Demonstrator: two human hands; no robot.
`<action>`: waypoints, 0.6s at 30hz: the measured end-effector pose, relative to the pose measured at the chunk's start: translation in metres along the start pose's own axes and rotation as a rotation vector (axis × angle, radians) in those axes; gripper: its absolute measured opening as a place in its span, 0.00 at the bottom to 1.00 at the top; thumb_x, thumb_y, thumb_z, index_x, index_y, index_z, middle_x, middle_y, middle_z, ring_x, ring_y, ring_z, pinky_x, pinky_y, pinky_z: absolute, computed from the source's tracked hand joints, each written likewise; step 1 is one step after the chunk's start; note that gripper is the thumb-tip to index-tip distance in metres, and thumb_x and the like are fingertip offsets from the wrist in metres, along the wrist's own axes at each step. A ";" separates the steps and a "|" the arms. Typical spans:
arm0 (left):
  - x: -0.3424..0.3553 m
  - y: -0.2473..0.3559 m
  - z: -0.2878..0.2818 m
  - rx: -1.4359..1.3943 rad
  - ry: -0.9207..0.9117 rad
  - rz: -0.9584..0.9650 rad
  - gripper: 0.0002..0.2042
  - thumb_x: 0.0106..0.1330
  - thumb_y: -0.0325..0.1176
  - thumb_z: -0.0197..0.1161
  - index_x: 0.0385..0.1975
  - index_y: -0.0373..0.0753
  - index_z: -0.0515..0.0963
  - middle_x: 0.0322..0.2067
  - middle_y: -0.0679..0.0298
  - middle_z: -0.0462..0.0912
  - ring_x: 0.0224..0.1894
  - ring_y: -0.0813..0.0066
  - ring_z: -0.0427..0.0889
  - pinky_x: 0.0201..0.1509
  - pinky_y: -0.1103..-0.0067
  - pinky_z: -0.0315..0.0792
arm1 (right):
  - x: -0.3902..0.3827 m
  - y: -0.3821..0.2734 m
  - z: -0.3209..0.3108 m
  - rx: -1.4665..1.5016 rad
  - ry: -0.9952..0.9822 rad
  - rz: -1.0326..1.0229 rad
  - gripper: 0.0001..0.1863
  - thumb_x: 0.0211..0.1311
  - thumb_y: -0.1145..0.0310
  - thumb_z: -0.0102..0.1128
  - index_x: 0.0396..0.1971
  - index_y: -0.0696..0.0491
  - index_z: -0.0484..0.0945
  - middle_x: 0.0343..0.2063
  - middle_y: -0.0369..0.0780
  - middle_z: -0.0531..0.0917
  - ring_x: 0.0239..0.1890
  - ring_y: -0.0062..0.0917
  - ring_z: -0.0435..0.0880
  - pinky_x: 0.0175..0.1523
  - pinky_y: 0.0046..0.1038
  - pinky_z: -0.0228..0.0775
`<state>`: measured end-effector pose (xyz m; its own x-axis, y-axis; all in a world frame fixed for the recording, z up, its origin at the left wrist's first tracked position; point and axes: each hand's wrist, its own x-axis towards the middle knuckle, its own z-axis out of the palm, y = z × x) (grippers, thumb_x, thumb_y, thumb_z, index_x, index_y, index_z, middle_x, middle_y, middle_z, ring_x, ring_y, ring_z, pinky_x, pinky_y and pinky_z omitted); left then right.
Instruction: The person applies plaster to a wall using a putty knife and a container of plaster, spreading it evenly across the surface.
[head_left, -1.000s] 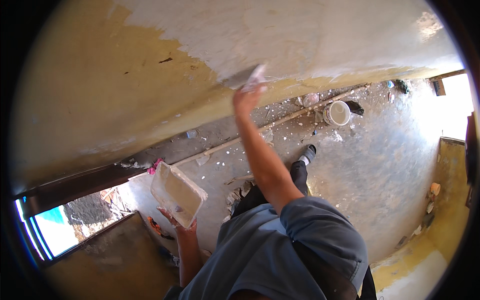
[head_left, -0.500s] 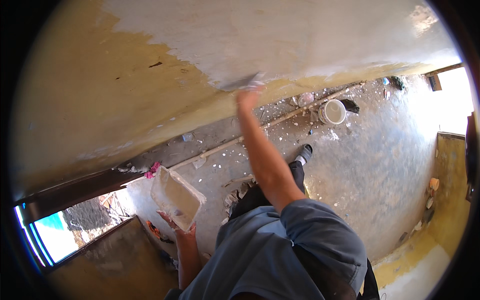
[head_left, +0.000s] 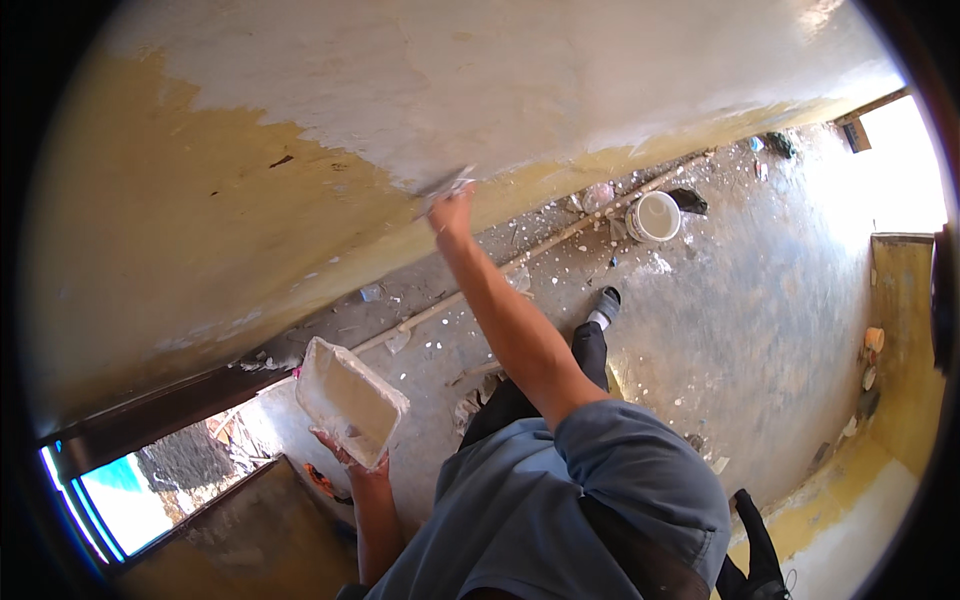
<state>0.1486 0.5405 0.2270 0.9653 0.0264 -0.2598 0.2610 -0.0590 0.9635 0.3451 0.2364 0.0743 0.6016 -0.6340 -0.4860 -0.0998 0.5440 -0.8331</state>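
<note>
The right hand (head_left: 453, 210) clasps a scraper (head_left: 457, 182) at the patchy wall (head_left: 230, 180); the left hand (head_left: 352, 459) grips a whitish tub (head_left: 350, 393) by its near end.

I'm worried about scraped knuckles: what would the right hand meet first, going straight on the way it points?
Most likely the wall, though the scraper that the right hand holds lies between. Depth is unclear, so the scraper may already touch it.

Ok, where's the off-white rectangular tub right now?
In the head view, the tub is left of centre, held in the left hand, up and left of the grey shirt.
</note>
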 end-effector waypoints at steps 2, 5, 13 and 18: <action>-0.006 -0.012 -0.017 0.561 -0.045 0.204 0.41 0.51 0.67 0.49 0.62 0.52 0.49 0.60 0.66 0.55 0.60 0.63 0.58 0.61 0.62 0.56 | -0.056 0.016 -0.013 0.097 -0.089 -0.105 0.22 0.50 0.79 0.48 0.48 0.57 0.59 0.28 0.41 0.76 0.28 0.25 0.77 0.27 0.27 0.68; 0.003 0.030 0.035 -0.583 0.122 -0.236 0.41 0.51 0.67 0.48 0.62 0.51 0.49 0.60 0.65 0.56 0.60 0.63 0.58 0.61 0.62 0.57 | -0.009 0.056 -0.062 0.119 -0.083 -0.122 0.13 0.52 0.81 0.43 0.39 0.59 0.67 0.27 0.40 0.75 0.24 0.28 0.77 0.23 0.28 0.70; 0.010 0.011 0.012 -0.459 -0.029 -0.195 0.40 0.51 0.67 0.49 0.62 0.53 0.50 0.60 0.66 0.55 0.60 0.63 0.59 0.61 0.63 0.56 | -0.012 -0.010 -0.016 -0.539 0.440 -0.851 0.22 0.49 0.76 0.48 0.49 0.59 0.65 0.34 0.48 0.76 0.37 0.34 0.77 0.42 0.30 0.71; 0.001 0.030 0.030 -0.605 0.095 -0.246 0.39 0.52 0.66 0.49 0.62 0.52 0.51 0.61 0.66 0.55 0.60 0.64 0.58 0.62 0.63 0.54 | -0.054 0.027 -0.067 -0.425 0.006 -0.551 0.15 0.52 0.73 0.48 0.42 0.57 0.69 0.35 0.49 0.77 0.38 0.39 0.77 0.43 0.32 0.68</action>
<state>0.1579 0.5086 0.2533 0.8660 0.0572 -0.4968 0.3953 0.5302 0.7501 0.2568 0.2481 0.0605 0.6491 -0.7598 0.0370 -0.0836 -0.1197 -0.9893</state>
